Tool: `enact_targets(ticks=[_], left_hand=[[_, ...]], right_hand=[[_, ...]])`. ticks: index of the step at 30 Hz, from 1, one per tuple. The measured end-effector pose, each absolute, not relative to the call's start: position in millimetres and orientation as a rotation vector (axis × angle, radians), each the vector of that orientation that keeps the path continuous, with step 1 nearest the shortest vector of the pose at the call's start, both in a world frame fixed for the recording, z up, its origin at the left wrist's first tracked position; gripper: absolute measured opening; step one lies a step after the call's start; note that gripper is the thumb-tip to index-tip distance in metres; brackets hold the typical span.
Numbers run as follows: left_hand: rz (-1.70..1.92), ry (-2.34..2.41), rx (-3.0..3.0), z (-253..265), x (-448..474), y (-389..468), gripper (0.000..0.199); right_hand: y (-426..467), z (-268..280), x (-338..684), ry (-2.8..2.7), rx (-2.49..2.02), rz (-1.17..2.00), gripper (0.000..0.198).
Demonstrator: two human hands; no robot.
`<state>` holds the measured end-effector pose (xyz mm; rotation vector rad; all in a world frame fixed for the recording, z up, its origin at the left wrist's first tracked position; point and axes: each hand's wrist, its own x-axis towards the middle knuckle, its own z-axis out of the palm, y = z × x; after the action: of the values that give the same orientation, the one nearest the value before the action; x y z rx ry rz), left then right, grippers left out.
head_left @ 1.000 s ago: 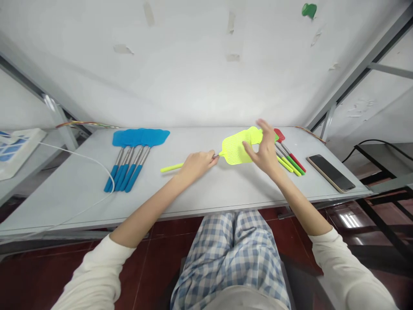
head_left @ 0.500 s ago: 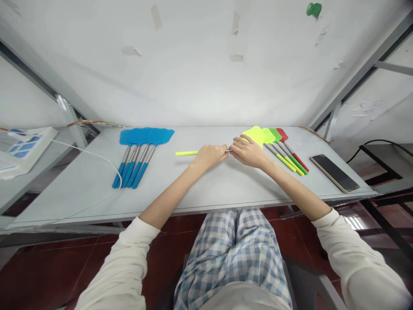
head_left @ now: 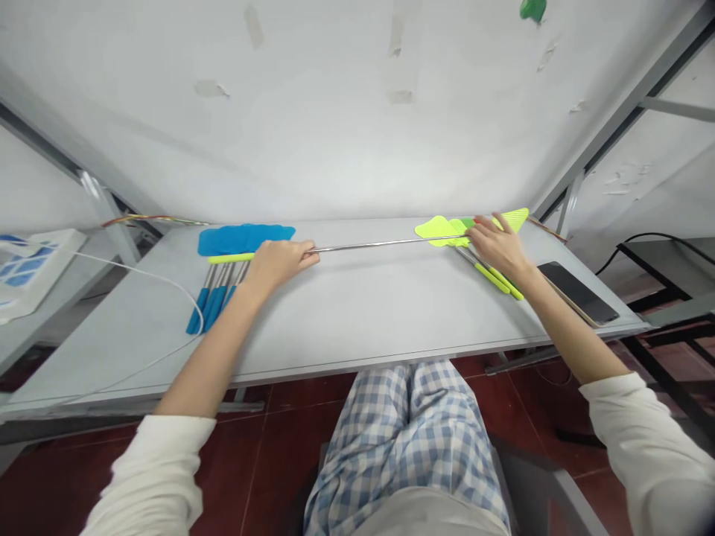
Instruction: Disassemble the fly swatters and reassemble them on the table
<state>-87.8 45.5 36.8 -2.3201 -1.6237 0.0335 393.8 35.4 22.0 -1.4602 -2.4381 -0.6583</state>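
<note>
A telescopic fly swatter [head_left: 385,244] is stretched between my two hands, its thin metal rod drawn out long above the table. My left hand [head_left: 282,260] is closed around the handle end, and the yellow grip sticks out to the left over several blue fly swatters [head_left: 246,238]. My right hand [head_left: 497,242] pinches the rod near the swatter's yellow head, which shows beyond the fingers. Below that hand lie other fly swatters [head_left: 439,228], yellow and green, partly hidden by the hand.
A smartphone [head_left: 581,292] lies at the right of the grey table [head_left: 369,320]. On the left, a white cable [head_left: 161,279] loops across the tabletop from a white and blue box [head_left: 39,272]. A white wall rises behind, and metal frame posts stand at both sides.
My hands were close together at the middle; now they are far apart, left hand to the left, right hand to the right. The swatter's rod has been pulled out long between them.
</note>
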Motion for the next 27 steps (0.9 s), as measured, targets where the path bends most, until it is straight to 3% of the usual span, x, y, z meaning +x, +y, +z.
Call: enact_targets(ticks=[3,8,15,22,27], left_hand=[[-0.109,-1.606,-2.361,43,-48,35,0.032],[-0.173,-1.559,-2.461,46,-6,25,0.031],[-0.115,-1.629,-2.397,27,-92,32,0.028],[-0.149,-1.57,-2.432,28,-104,31,0.027],[-0.048,-1.55,-2.347,32,-125,27,0.027]], right_hand=[[30,21,335,-2.415,-1.402,-0.715,0.037],[22,23,267,-2.502,-1.52,-0.657,0.059],[22,24,338,-2.543,-1.661,-0.674,0.067],[24,26,364,-2.58,-1.493,-0.638,0.056],[20,30,422,-2.446,-1.723,-0.721,0.052]])
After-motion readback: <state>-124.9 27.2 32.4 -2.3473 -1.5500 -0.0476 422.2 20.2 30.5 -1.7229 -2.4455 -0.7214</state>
